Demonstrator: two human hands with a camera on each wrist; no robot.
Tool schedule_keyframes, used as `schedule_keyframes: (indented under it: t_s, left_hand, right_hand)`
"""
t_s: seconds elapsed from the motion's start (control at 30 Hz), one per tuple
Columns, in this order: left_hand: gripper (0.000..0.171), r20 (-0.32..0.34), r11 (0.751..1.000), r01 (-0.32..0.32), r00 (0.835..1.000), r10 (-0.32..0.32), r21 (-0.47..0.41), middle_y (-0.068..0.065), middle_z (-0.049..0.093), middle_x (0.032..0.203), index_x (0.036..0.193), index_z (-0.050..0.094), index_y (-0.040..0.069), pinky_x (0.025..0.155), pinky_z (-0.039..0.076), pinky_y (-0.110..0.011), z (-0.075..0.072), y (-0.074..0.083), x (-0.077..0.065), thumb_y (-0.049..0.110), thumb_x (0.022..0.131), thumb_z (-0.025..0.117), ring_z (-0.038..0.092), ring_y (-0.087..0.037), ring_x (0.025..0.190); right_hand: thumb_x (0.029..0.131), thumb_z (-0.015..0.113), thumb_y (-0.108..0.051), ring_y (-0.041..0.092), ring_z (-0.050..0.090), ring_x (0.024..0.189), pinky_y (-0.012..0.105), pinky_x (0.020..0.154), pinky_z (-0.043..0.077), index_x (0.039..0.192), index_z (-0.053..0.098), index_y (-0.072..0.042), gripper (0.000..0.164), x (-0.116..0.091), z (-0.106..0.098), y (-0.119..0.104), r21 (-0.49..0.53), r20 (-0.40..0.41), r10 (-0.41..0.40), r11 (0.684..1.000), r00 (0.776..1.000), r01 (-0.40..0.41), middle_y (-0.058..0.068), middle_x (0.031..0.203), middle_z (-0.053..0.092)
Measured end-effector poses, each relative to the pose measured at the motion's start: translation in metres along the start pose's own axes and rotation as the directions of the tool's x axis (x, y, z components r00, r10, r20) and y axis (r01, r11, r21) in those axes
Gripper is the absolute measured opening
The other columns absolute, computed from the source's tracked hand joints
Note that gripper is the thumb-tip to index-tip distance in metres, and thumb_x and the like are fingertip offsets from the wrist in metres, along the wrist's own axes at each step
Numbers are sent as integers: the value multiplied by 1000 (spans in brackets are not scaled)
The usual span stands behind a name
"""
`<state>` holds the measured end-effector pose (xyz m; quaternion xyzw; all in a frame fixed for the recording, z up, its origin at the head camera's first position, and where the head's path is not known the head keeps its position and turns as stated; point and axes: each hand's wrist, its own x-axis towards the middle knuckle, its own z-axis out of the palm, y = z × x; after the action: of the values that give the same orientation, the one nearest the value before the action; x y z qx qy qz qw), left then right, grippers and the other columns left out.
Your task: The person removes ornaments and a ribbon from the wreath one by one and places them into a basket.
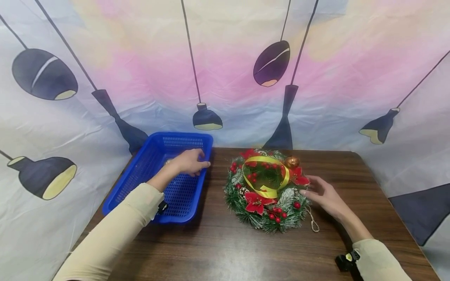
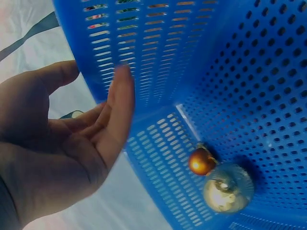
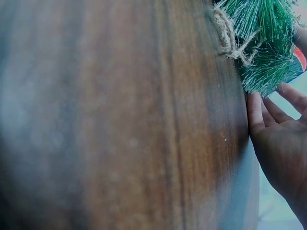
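Wreath (image 1: 263, 219) on the worktop (image 1: 218, 249), beside the blue basket (image 1: 199, 191). Probably light and prickly; best held by the green ring (image 1: 246, 214), not the berries (image 1: 277, 219). Right hand (image 1: 325, 197) touching wreath, not gripping; left hand (image 1: 191, 162) empty over basket.

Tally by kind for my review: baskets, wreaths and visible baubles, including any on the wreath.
Basket: 1
Wreath: 1
Baubles in view: 3 (copper bauble on wreath; orange bauble, pale bauble in basket)
Total: 5
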<state>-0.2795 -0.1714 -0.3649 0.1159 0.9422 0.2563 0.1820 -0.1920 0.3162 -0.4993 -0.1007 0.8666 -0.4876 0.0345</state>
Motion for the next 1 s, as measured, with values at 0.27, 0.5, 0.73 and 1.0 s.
schedule_keyframes:
  t_s: [0.27,0.5,0.73,1.0]
  left_hand:
    - [51,-163,985,-129,976,147,115,-18,70,122,136,61,-1,97,56,-52,-10,30,0,38,103,69,68,-35,110]
    - [48,-159,941,-338,928,335,9,-15,70,127,138,61,4,102,55,-46,-2,70,8,31,101,74,67,-31,118]
    - [46,-157,879,-473,874,459,-64,-12,67,129,137,61,4,104,55,-42,14,106,18,29,101,76,65,-28,121]
    - [45,-177,822,-550,832,526,-144,-10,65,132,137,61,5,103,55,-42,37,140,33,24,101,76,63,-31,125]
  right_hand:
    - [104,72,-32,49,54,135,18,93,49,159,40,-1,71,-1,-1,0,1,-5,7,1000,1000,-7,28,151,51]
    - [104,71,-31,48,54,136,19,93,50,159,40,-1,70,-1,-1,1,1,-4,3,1000,1000,-3,28,151,52]
    - [104,71,-30,48,54,135,18,94,49,158,41,-1,69,0,0,0,18,-5,-1,1000,1000,2,28,150,52]
    - [104,71,-29,48,57,133,19,94,50,158,41,-1,69,1,2,-1,48,-4,2,999,1000,-2,28,149,52]
